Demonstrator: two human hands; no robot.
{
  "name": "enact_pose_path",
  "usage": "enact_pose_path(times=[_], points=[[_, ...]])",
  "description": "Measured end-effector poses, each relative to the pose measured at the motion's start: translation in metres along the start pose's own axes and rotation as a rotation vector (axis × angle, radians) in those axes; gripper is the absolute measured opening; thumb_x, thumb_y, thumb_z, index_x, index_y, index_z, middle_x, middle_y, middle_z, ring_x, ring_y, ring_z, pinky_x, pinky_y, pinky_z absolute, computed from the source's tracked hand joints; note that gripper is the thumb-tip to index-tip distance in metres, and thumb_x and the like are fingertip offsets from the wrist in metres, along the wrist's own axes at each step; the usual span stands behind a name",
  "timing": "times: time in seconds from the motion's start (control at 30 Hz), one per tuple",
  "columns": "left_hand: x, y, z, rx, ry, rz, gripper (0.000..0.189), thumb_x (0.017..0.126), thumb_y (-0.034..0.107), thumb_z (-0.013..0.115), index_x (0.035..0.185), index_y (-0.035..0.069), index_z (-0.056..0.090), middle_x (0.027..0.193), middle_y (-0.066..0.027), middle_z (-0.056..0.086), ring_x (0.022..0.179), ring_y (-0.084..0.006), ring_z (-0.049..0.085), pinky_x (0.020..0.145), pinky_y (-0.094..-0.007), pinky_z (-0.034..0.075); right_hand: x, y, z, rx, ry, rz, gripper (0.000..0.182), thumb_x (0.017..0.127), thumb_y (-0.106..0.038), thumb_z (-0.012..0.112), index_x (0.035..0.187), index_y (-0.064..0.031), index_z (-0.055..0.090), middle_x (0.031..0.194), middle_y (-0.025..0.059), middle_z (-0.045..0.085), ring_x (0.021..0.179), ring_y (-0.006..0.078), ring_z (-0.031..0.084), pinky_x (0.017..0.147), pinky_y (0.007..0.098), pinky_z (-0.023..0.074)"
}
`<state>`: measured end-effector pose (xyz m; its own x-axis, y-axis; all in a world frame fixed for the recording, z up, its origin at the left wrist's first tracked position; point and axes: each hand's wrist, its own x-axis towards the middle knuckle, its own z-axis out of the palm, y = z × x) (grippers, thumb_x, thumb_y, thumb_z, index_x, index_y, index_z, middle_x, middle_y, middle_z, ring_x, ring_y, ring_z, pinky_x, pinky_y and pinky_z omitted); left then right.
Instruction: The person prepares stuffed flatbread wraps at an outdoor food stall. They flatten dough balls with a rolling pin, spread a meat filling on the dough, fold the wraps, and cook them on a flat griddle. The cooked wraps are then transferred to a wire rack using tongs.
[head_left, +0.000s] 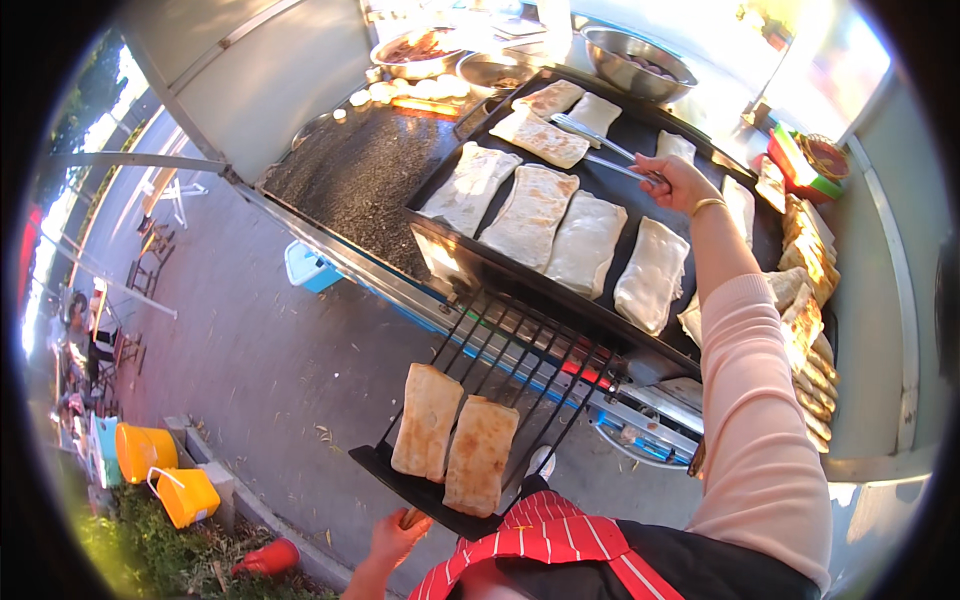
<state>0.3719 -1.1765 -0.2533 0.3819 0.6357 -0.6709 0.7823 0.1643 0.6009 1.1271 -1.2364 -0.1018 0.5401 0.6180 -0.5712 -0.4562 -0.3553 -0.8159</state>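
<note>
My right hand (670, 180) grips metal tongs (611, 142) over a black griddle (637, 199). The spread arms of the tongs reach the right end of a lightly browned rectangular flatbread (541, 136); whether they pinch it I cannot tell. Several pale, doughy flatbreads (589, 244) lie along the griddle's near side. Low in the view, my left hand (400, 535) holds the small wooden handle (411, 517) of a pulled-out barred rack (517, 352). Two browned flatbreads (480, 456) rest side by side at the rack's near end, against its black front plate (420, 487).
Stacked browned flatbreads (814, 375) stand at the griddle's right. Behind it are a steel bowl (637, 67) and filled basins (416, 56). A dark, gritty surface (360, 187) adjoins on the left. Yellow buckets (187, 499) and a blue-and-white box (311, 266) stand on the ground.
</note>
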Motion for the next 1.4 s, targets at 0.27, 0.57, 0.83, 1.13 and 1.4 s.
enact_pose_path(times=[0.27,0.57,0.83,1.13,1.4], points=[[-0.001,0.008,-0.004,0.184,0.034,0.034,0.048,0.079,0.047,0.081,0.093,0.002,0.070,0.076,-0.0161,0.070,0.071,-0.0291,0.069,0.066,-0.0415,0.052,0.011,-0.018,0.071,0.148,0.012,0.012,0.028,0.101,-0.029,0.059,0.098,-0.0026,0.069,0.061,-0.0004,0.056,0.040,-0.0005,0.029,0.037,0.0162,0.0245],[0.007,0.005,-0.004,0.211,-0.052,0.051,0.052,0.078,0.052,0.078,0.092,0.003,0.070,0.076,-0.0181,0.068,0.071,-0.0323,0.069,0.065,-0.0430,0.051,-0.026,-0.028,0.058,-0.075,0.157,-0.013,0.029,0.096,-0.033,0.067,0.087,-0.0053,0.063,0.063,0.0030,0.056,0.038,0.0038,0.032,0.037,0.0182,0.0241],[0.003,0.010,-0.006,0.193,-0.020,0.110,0.049,0.078,0.048,0.080,0.089,0.001,0.069,0.072,-0.0181,0.066,0.065,-0.0317,0.066,0.063,-0.0421,0.050,-0.125,-0.024,-0.012,-0.355,0.305,-0.093,0.031,0.095,-0.034,0.067,0.103,-0.0048,0.072,0.060,0.0010,0.055,0.042,0.0016,0.033,0.039,0.0183,0.0226],[0.007,0.003,-0.001,0.130,0.021,0.091,0.044,0.077,0.042,0.083,0.086,0.001,0.069,0.068,-0.0144,0.064,0.059,-0.0216,0.060,0.059,-0.0385,0.049,-0.064,-0.050,-0.030,-0.432,0.096,0.067,0.026,0.098,-0.029,0.063,0.107,-0.0061,0.073,0.061,0.0008,0.057,0.042,0.0021,0.034,0.041,0.0192,0.0242],[0.008,-0.010,0.007,-0.068,0.021,0.004,0.032,0.079,0.025,0.083,0.096,0.000,0.071,0.077,-0.0051,0.069,0.066,-0.0093,0.059,0.059,-0.0310,0.049,-0.010,-0.094,-0.017,-0.600,-0.121,0.090,0.024,0.099,-0.025,0.060,0.107,-0.0061,0.072,0.058,0.0038,0.060,0.038,0.0034,0.030,0.037,0.0197,0.0271]])
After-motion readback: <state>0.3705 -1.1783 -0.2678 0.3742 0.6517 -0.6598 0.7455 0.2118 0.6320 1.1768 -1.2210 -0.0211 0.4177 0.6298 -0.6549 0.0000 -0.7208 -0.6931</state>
